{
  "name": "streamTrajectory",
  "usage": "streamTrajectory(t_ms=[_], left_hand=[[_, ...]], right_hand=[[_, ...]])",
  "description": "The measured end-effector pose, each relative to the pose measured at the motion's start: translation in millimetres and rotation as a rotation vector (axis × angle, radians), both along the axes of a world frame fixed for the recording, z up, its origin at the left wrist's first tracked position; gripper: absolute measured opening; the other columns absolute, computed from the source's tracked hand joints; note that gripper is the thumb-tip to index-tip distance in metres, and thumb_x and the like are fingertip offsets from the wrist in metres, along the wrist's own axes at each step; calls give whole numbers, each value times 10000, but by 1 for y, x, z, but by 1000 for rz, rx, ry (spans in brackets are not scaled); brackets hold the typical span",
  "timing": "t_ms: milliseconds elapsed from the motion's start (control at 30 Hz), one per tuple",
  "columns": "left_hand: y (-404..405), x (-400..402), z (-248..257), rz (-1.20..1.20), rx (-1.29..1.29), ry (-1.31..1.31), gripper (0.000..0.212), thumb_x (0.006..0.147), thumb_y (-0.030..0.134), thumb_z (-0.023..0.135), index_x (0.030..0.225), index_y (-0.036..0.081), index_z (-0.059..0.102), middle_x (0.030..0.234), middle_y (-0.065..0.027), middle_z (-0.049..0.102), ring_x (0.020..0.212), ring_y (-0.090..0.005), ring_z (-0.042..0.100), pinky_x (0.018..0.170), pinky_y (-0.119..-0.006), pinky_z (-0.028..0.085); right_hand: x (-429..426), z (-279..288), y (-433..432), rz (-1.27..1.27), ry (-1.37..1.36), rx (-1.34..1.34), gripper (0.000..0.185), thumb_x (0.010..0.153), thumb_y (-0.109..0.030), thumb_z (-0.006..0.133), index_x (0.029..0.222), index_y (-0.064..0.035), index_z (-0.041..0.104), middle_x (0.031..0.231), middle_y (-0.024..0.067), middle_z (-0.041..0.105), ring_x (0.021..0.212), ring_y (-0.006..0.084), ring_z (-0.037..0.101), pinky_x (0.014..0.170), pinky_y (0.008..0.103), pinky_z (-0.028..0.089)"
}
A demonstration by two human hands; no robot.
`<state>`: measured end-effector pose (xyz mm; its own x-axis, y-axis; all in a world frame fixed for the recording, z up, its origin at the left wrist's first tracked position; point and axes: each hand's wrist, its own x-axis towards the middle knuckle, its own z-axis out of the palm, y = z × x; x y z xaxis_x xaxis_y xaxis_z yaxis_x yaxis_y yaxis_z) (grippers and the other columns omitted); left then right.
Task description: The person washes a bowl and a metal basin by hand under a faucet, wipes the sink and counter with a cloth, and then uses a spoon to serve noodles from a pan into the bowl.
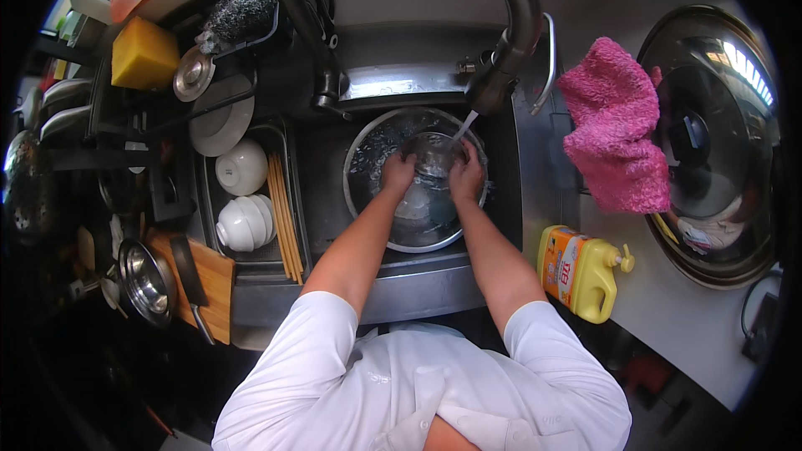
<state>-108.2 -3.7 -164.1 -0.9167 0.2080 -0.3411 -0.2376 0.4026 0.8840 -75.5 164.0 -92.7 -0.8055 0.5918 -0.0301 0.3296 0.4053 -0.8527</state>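
Observation:
Both my hands hold a small metal bowl (432, 153) by its opposite sides under running water. My left hand (398, 173) grips its left side, and my right hand (467, 174) grips the right. A stream of water (465, 125) falls into it from the dark faucet (495, 84). Beneath my hands, a large metal basin (369, 219) full of water stands in the sink (322, 200). Pale shapes lie under the water in the basin, too blurred to name.
Left of the sink, a draining basket (210, 200) holds white bowls (245, 223) and wooden chopsticks (284, 219). A cleaver (190, 275) lies on a wooden cutting board (216, 282). On the right are a pink cloth (614, 131), a yellow detergent bottle (579, 272) and a large pot lid (714, 156).

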Motion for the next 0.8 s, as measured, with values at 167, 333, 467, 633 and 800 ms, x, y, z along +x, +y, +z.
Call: streamTrajectory(t_ms=[167,333,467,633,800], left_hand=[[-8,5,57,-73,-473,274,418,872,146,612,1282,65,606,1375,-189,572,1261,-369,546,1038,-473,437],[-31,0,61,-667,-1139,630,362,912,256,558,1215,112,694,1359,-115,607,1369,-369,447,1136,-582,269],[-23,-13,92,-890,-858,253,266,922,244,571,1051,108,760,1139,-121,719,1170,-303,635,1021,-482,454],[-78,2,131,-1022,-715,171,348,933,352,631,1035,40,744,1081,-189,713,1038,-344,684,849,-467,547],[-82,21,176,-431,42,-706,389,1029,314,499,870,4,673,670,-82,556,580,-151,544,463,-284,381]], right_hand=[[9,7,8,117,-104,160,428,929,-142,529,1354,-170,577,1278,255,604,1127,432,606,970,421,477],[19,-17,-10,-347,-660,-733,341,909,-117,582,1248,-96,603,963,146,668,795,321,665,666,417,585],[30,-3,24,-190,-720,-878,332,879,-73,561,1209,-44,540,938,130,648,746,251,658,511,274,573],[39,105,11,129,-443,-47,418,868,-69,531,1274,-1,461,1146,267,627,935,431,670,726,477,573],[58,163,3,195,-208,342,543,853,-73,526,1382,-23,412,1210,294,597,1084,485,589,953,511,465]])
